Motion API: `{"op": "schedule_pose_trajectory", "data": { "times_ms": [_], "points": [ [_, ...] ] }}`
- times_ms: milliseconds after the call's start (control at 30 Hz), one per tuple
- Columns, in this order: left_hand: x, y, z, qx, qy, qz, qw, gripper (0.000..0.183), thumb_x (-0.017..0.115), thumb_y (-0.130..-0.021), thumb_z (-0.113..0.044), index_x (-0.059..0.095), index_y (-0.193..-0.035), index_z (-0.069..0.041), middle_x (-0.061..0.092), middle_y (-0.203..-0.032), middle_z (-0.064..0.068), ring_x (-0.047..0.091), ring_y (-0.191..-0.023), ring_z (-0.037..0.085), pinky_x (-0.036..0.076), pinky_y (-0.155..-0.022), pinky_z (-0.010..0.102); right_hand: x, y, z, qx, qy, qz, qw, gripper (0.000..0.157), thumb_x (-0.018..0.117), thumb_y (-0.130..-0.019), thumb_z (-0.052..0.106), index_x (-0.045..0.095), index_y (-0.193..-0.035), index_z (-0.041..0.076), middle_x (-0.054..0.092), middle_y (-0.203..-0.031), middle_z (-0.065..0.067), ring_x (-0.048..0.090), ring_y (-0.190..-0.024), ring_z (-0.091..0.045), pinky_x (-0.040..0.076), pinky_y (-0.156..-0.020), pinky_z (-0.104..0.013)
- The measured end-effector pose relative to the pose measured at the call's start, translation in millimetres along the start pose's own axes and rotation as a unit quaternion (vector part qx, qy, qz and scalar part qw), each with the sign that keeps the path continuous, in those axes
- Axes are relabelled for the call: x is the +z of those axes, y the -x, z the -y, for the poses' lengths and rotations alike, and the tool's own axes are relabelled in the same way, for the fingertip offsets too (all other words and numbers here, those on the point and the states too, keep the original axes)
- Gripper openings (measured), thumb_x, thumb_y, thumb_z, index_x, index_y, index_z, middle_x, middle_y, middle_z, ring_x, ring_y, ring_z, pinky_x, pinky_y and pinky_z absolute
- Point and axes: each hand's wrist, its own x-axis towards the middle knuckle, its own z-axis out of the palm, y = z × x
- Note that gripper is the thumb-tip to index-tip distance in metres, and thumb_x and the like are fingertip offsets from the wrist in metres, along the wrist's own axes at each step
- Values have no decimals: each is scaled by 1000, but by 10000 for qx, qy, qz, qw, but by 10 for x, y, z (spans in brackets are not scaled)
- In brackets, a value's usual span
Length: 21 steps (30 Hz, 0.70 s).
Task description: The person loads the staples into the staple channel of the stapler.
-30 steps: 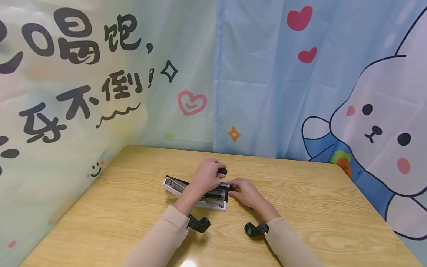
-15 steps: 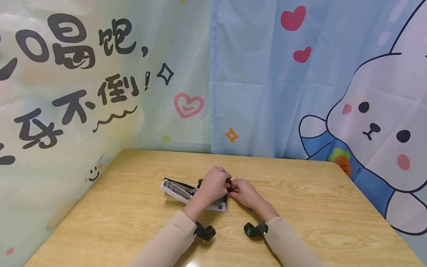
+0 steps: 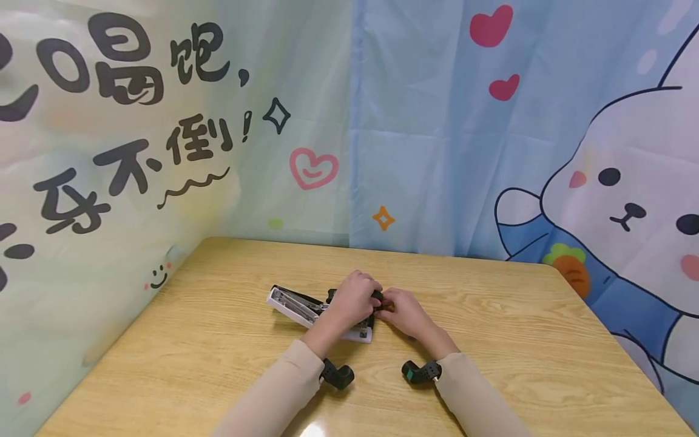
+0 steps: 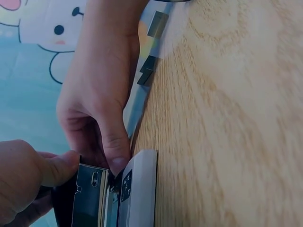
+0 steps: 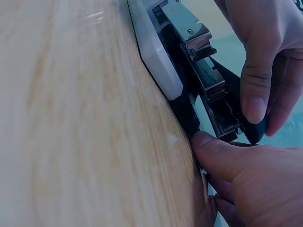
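Observation:
An opened stapler (image 3: 290, 308) lies at the middle of the table, its white base (image 5: 156, 52) down against the wood and its metal parts (image 5: 204, 42) exposed. My left hand (image 3: 354, 303) reaches over it and pinches the end of its black top cover (image 5: 232, 80) between thumb and fingers. From the right, my right hand (image 3: 405, 312) grips the black end of the base, thumb (image 5: 213, 149) on it. Both hands are close together at this end. In the head view my left hand hides much of the stapler's middle; the right fingertips are partly hidden.
The wooden tabletop (image 3: 491, 340) extends around the hands. A printed curtain (image 3: 404, 152) hangs behind its back edge and along the left side. Each wrist wears a black camera, the left wrist camera (image 3: 337, 375) and the right wrist camera (image 3: 420, 371).
My left hand has come down and to the right with the black cover end, nearer my right hand. The right hand has stayed at the stapler's end.

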Motion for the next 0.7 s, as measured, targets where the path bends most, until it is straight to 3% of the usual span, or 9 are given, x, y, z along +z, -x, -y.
{"op": "schedule_pose_trajectory", "data": {
  "times_ms": [267, 467, 600, 700],
  "points": [
    [-19, 36, -40, -63, -53, 178, 9998, 19, 67, -89, -24, 72, -107, -19, 67, -104, -1, 58, -96, 18, 49, -86, 28, -36, -13, -20, -3, 279, 163, 9995, 13, 74, -83, 21, 68, -93, 14, 65, -92, -1, 59, -82, -14, 49, -73, -31],
    [-116, 43, -28, -113, 110, 465, 9988, 23, 60, -94, -27, 69, -113, -20, 66, -111, 0, 58, -102, 19, 51, -86, 32, -250, -5, 51, 244, 196, 800, 9963, 32, 68, -88, 20, 65, -117, 8, 64, -113, -9, 61, -101, -25, 51, -85, -39],
    [-285, 61, 71, -170, 556, 618, 9964, 26, 58, -94, -27, 67, -117, -18, 65, -117, 2, 59, -110, 22, 50, -90, 37, -435, 60, 97, 554, 432, 991, 9926, 43, 64, -91, 24, 58, -130, 7, 60, -124, -10, 57, -112, -29, 49, -91, -43],
    [-515, 110, 229, -327, 938, 523, 9937, 27, 58, -95, -27, 67, -118, -15, 64, -120, 5, 57, -115, 25, 47, -96, 41, -588, 110, 117, 584, 589, 1010, 9914, 44, 63, -92, 26, 56, -132, 6, 60, -124, -10, 56, -113, -29, 48, -93, -45]
  ]
}}
